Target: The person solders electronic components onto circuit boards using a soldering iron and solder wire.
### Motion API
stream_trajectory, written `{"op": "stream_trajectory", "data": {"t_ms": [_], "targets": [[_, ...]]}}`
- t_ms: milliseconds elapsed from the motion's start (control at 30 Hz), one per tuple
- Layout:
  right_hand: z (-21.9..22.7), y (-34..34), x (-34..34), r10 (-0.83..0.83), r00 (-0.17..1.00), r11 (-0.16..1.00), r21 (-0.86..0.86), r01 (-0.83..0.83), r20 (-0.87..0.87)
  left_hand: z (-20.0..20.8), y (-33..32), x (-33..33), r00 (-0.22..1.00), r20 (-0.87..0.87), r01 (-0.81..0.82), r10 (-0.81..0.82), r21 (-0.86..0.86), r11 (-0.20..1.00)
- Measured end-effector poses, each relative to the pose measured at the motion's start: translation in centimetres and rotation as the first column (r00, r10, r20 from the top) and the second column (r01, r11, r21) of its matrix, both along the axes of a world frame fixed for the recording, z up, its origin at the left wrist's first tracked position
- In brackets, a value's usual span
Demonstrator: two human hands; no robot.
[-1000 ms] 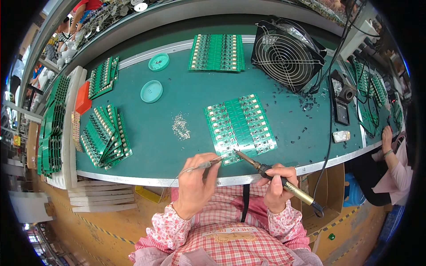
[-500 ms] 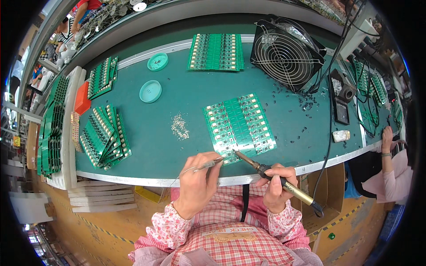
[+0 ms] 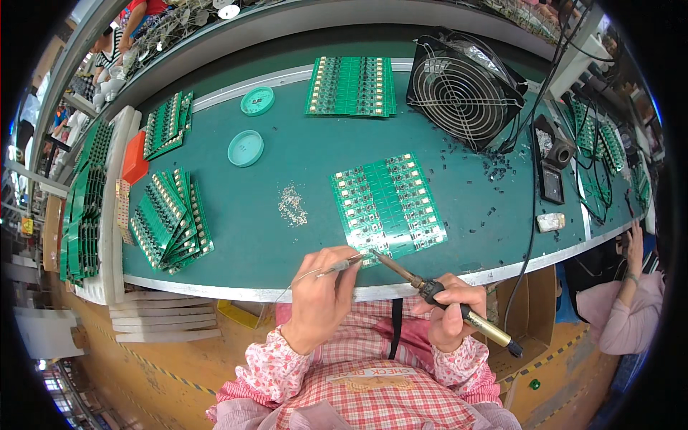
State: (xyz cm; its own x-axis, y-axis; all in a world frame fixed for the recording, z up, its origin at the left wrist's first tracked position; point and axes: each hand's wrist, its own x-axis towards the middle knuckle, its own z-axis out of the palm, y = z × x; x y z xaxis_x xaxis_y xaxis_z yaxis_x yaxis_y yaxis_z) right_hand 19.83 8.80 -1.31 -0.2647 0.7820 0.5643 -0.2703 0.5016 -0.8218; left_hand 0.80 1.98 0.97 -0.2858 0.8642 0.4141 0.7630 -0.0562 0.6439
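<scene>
A green circuit board panel [image 3: 387,204] with rows of small white and black parts lies flat near the table's front edge. Over its near edge, my left hand [image 3: 320,294] pinches a slim grey solder wire holder [image 3: 337,267], thin wire trailing from its rear. My right hand [image 3: 453,309] grips a soldering iron [image 3: 430,289] with a black and gold handle like a pen. The iron's tip meets the board's near end, close to the holder's point; whether the two touch is too small to tell.
Stacked boards stand at the left [image 3: 172,222] and far middle [image 3: 351,86]. Two teal round lids [image 3: 246,147] lie left of a scatter of tiny pale parts [image 3: 292,206]. A black fan [image 3: 466,93], loose black bits, an iron stand [image 3: 555,154] and hanging cable [image 3: 532,215] occupy the right. Another person's arm [image 3: 631,279] shows there.
The soldering iron's tip has moved slightly toward me and left along the board's near end, my right hand shifting a little right. The other person's arm at the right has moved.
</scene>
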Motion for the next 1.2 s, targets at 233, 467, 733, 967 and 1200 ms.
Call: {"op": "stream_trajectory", "data": {"t_ms": [233, 467, 733, 967, 1200], "targets": [[0.04, -0.12, -0.07, 0.031, 0.999, 0.999, -0.031, -0.030, 0.011, 0.00, -0.03, 0.03, 1.000, 0.013, -0.001, 0.001, 0.004, 1.000], [-0.08, 0.07, -0.02, 0.030, 0.999, 0.999, -0.018, -0.029, 0.035, -0.03, -0.07, -0.01, 1.000, 0.006, -0.001, 0.001, -0.003, 1.000], [-0.10, -0.04, 0.00, -0.025, 0.980, 0.980, -0.189, 0.062, 0.195, -0.05, 0.00, 0.03, 1.000, 0.021, -0.007, 0.006, 0.012, 1.000], [0.02, 0.39, -0.40, -0.016, 0.966, 0.992, -0.115, 0.048, 0.257, 0.06, -0.04, 0.05, 0.999, 0.032, -0.011, 0.011, -0.003, 1.000], [0.11, 0.62, -0.50, -0.030, 0.958, 1.000, -0.001, 0.031, 0.284, -0.09, -0.02, 0.04, 0.999, 0.032, -0.011, 0.011, 0.012, 1.000]]}}
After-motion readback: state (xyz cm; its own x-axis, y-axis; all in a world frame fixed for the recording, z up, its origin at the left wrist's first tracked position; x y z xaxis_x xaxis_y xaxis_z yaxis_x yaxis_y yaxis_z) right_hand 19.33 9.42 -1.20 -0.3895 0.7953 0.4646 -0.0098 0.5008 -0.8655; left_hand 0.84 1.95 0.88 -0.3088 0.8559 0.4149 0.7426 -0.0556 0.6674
